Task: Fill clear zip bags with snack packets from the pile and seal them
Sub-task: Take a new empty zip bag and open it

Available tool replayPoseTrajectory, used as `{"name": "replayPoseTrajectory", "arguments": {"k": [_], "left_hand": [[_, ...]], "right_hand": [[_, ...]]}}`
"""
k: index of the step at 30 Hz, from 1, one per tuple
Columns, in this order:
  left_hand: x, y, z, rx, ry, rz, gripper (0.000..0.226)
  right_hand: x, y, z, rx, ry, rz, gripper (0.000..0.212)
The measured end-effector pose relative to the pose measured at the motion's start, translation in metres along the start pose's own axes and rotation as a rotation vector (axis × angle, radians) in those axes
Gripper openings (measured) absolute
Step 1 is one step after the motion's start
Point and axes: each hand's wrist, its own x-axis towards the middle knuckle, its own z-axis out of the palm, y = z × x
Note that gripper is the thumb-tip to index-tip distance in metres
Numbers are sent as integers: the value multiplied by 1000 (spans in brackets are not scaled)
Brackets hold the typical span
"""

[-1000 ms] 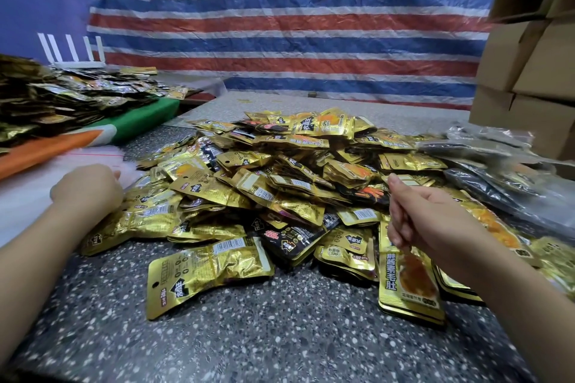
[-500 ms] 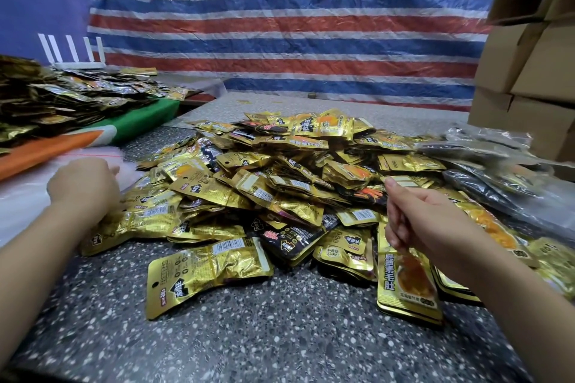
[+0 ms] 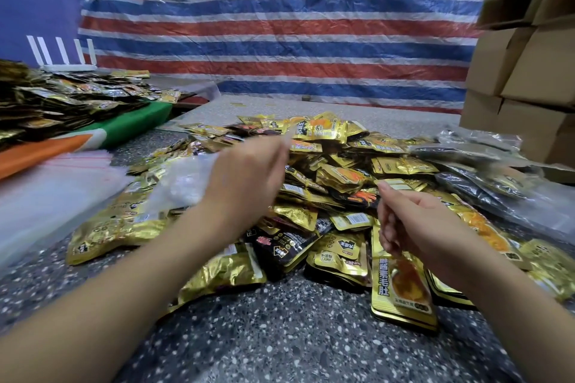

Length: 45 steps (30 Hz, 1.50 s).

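Observation:
A big pile of gold and black snack packets [image 3: 342, 165] covers the middle of the speckled table [image 3: 295, 336]. My left hand [image 3: 245, 177] is blurred with motion above the pile's left half and holds a clear zip bag [image 3: 183, 180], which trails to its left. My right hand [image 3: 413, 227] hovers over the pile's right side with its fingers loosely curled and nothing in them. A flat stack of clear zip bags [image 3: 53, 196] with red strips lies at the table's left edge.
Filled clear bags [image 3: 485, 183] lie to the right of the pile, in front of stacked cardboard boxes [image 3: 529, 71]. Another heap of packets [image 3: 62, 96] sits on a green and orange surface at far left. A striped tarp hangs behind.
My left hand has swung from the stack of bags at left to over the pile, bringing a clear bag with it. My right hand has stayed in place.

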Motion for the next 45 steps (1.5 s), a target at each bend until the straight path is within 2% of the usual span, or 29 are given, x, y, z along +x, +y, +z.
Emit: {"name": "replayPoseTrajectory", "arguments": {"k": [2,6,11,15,21,26,28,31,34,37,41,43,45], "left_hand": [[-12,21,18,-116,-53,81,19],[-32,36,35,-314,-160,97,18],[-39,41,35,-464,-306,112,26],[-42,43,32,-468,-288,152,24],[-41,45,29,-444,-281,191,29],[-41,44,28,-362,-284,206,30],[-40,44,27,-347,-297,211,32],[-41,46,26,-294,-344,148,48],[-40,46,26,-344,-368,10,61],[-37,43,27,-387,-302,-106,60],[-35,41,27,-361,-259,-195,56],[-35,42,26,-367,-252,-193,55],[-34,44,24,-402,-213,-143,48]], "right_hand": [[0,1,1,23,-3,25,48],[4,0,3,111,-18,109,51],[6,0,9,172,-14,199,58],[6,3,11,162,23,238,60],[7,1,8,142,146,214,26],[7,-2,7,183,151,215,32],[6,-2,7,151,155,208,25],[5,-2,5,139,158,175,22],[5,-1,3,151,195,64,24],[-1,0,3,85,314,-257,27],[-11,-4,2,-233,661,-707,23],[-14,-8,-5,-403,858,-854,23],[-15,-10,-10,-674,911,-934,23]]}}
